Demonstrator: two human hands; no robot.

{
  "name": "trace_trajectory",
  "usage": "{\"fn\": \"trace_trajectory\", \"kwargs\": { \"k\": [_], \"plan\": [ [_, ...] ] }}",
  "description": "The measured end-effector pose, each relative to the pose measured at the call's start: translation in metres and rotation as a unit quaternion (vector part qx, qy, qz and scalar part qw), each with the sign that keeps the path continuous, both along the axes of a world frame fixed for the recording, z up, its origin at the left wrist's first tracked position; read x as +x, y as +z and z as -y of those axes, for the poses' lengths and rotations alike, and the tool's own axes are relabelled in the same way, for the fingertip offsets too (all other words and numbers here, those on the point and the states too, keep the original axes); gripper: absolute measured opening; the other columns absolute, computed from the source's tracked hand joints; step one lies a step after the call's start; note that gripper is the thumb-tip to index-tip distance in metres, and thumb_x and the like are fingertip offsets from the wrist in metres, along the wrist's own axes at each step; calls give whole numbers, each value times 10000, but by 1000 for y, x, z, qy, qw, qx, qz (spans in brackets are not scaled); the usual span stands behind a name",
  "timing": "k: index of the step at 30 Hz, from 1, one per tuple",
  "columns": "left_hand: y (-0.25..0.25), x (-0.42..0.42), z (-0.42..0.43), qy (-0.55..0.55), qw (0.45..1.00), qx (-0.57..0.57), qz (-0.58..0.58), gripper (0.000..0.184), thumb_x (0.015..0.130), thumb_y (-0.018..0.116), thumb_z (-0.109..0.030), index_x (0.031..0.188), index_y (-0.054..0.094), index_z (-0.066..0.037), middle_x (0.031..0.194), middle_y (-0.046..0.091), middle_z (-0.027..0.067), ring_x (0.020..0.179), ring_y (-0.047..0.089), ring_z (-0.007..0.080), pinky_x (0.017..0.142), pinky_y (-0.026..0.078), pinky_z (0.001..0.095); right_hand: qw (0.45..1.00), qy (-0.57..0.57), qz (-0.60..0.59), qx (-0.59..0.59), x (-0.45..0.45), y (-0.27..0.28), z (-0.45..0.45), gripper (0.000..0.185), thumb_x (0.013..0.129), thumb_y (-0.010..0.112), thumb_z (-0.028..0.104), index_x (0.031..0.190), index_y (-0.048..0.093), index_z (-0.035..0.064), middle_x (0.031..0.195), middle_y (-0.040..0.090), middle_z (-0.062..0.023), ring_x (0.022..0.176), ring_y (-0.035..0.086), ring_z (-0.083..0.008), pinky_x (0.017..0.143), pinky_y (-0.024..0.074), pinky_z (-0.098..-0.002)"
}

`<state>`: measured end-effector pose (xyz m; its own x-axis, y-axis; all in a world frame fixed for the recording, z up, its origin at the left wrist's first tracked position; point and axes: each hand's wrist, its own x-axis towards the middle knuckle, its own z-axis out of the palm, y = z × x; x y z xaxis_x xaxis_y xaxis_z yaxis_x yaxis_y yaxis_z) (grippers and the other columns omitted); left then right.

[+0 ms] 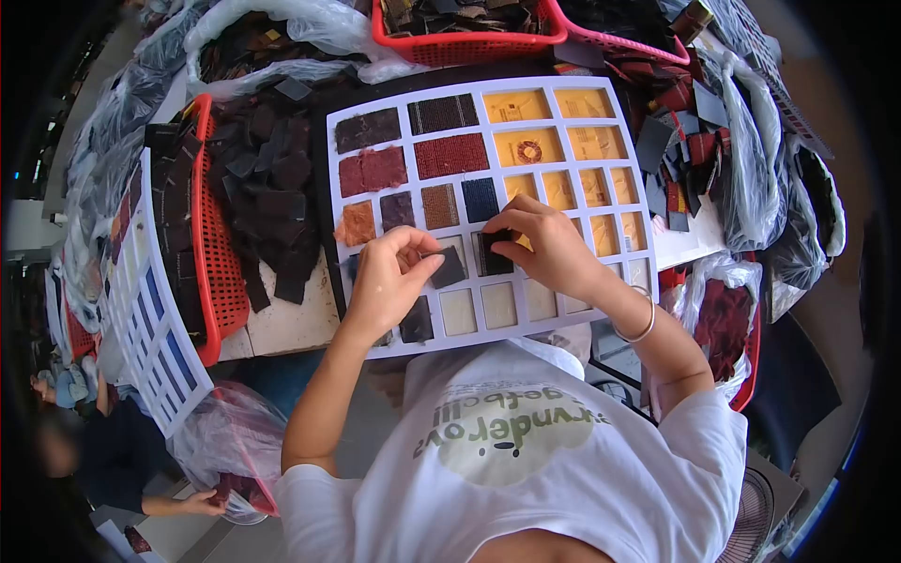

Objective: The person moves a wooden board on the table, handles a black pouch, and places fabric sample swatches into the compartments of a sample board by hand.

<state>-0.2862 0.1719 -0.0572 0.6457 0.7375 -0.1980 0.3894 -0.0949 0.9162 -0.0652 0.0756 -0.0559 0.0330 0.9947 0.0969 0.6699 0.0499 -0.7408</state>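
Note:
A white sample board with rows of square and oblong windows lies in front of me. Its left part carries carpet swatches, among them a dark red swatch, an orange swatch and a navy swatch. My left hand pinches a small dark grey swatch between thumb and fingers, over a window in a lower row. Just to its right, the fingers of my right hand are closed on a blackish swatch at the neighbouring window. Yellow backing shows in the right-hand windows.
Dark loose swatches are heaped left of the board, beside a red basket. Another red basket stands behind. Plastic bags and more swatches crowd the right. A second board leans left; a co-worker's hand is lower left.

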Motion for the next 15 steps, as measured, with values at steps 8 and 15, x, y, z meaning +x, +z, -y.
{"fn": "trace_trajectory", "kwargs": {
  "k": [8,15],
  "plan": [
    [20,-7,22,31,948,286,133,156,760,699,90,872,656,-10,930,660,103,721,644,194,611,517,280,998,-11,38,47,-8,-9,-4,128,770,712,75,895,717,51,897,610,-92,830,607,-288,762,502,-389],
    [-17,-12,42,-65,901,426,46,190,712,745,45,880,668,6,910,652,116,805,643,282,674,531,352,991,36,115,53,-7,-10,16,338,716,732,8,1051,686,16,1035,607,-105,967,582,-289,840,494,-379]
  ]
}}
